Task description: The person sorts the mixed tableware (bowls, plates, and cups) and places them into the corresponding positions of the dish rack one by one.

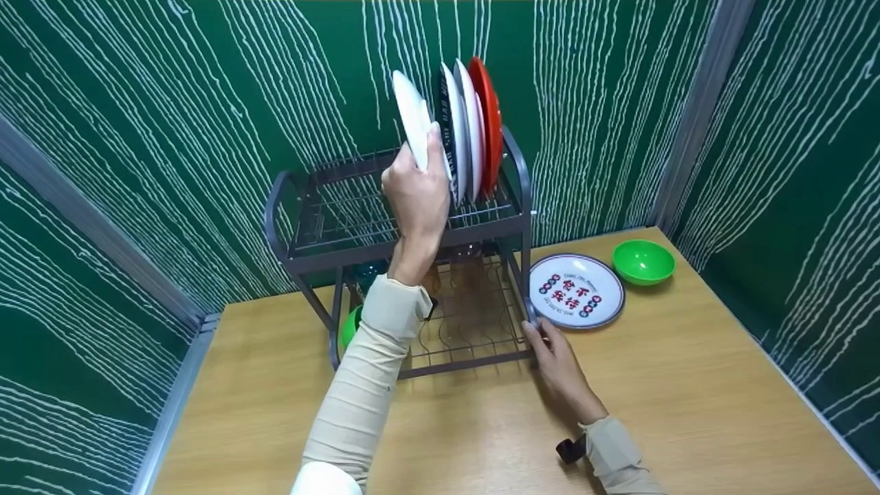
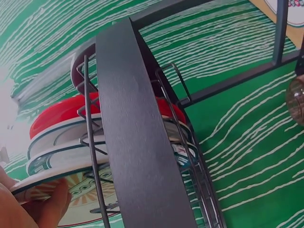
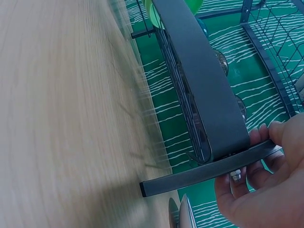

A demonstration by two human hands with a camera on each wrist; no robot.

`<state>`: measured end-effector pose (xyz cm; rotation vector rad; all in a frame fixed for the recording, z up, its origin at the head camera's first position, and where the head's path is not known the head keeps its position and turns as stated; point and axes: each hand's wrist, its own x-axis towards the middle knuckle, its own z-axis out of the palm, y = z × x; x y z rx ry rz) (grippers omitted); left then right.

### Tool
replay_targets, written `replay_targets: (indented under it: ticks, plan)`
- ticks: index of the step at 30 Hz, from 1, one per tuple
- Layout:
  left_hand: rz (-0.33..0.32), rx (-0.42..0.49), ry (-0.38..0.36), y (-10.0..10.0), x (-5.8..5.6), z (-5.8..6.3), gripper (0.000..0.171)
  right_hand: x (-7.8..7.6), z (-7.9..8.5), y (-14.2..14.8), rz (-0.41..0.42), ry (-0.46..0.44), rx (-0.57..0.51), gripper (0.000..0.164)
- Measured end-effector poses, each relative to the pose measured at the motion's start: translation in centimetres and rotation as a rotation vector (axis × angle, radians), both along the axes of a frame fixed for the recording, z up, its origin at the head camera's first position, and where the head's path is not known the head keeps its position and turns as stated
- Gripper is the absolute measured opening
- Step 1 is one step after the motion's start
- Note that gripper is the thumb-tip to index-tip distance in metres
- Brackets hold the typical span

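White plate (image 1: 410, 110) is in the left hand (image 1: 419, 189), head view: pinched thumb against fingers, tilted over the upper tier of the dark metal dish rack (image 1: 344, 255). Just right of it, a dark-patterned plate (image 1: 448, 130), pale plates (image 1: 466, 124) and a red plate (image 1: 491, 137) stand on edge. Right hand (image 1: 560, 368) grips the rack's right leg. Lettered plate (image 1: 577, 292) lies flat on the wooden table (image 1: 687, 385) just right of the rack, green bowl (image 1: 643, 262) beside it; brown glass (image 1: 467, 261) under the upper tier. Left wrist view: sunburst-like pattern on the held plate's face; wire guard (image 2: 93, 142) in front, can't tell if the plate is seated. Right wrist view: right fingers curled round the leg, tabletop alongside. Partway, I'd judge: upright plates look settled, held one not yet released, lettered plate and green bowl unracked.
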<state>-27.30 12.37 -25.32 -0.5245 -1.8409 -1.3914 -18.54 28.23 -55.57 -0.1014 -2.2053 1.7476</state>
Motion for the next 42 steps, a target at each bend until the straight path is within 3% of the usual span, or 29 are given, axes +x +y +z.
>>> replay_targets:
  ticks: [12,16,23,28,32,37,42]
  plan:
    - [-0.009,-0.147,-0.043,-0.3,-1.0,1.1,0.039,-0.1,-0.2,0.2,0.028,-0.008,-0.026,0.037]
    - [-0.037,-0.176,-0.101,-0.5,-1.1,1.8,0.039,-0.1,0.0,0.4,0.035,-0.015,-0.034,0.038]
    - [-0.033,-0.222,-0.164,-0.9,-1.9,2.7,0.042,1.8,3.2,-0.4,0.052,-0.054,-0.048,0.030]
    - [-0.107,-0.209,-0.242,-1.1,-2.6,2.6,0.043,1.8,3.5,-0.7,0.038,-0.006,-0.014,0.028]
    - [-0.114,-0.224,-0.265,-1.1,-2.7,2.5,0.047,1.8,3.7,-0.8,0.037,-0.016,-0.009,0.027]
    - [-0.119,-0.235,-0.263,-0.7,-2.7,2.3,0.048,1.7,3.5,-0.7,0.028,-0.031,-0.002,0.026]
    - [-0.135,-0.259,-0.255,-0.3,-2.6,1.9,0.046,0.7,1.4,-0.1,0.031,-0.056,-0.040,0.031]
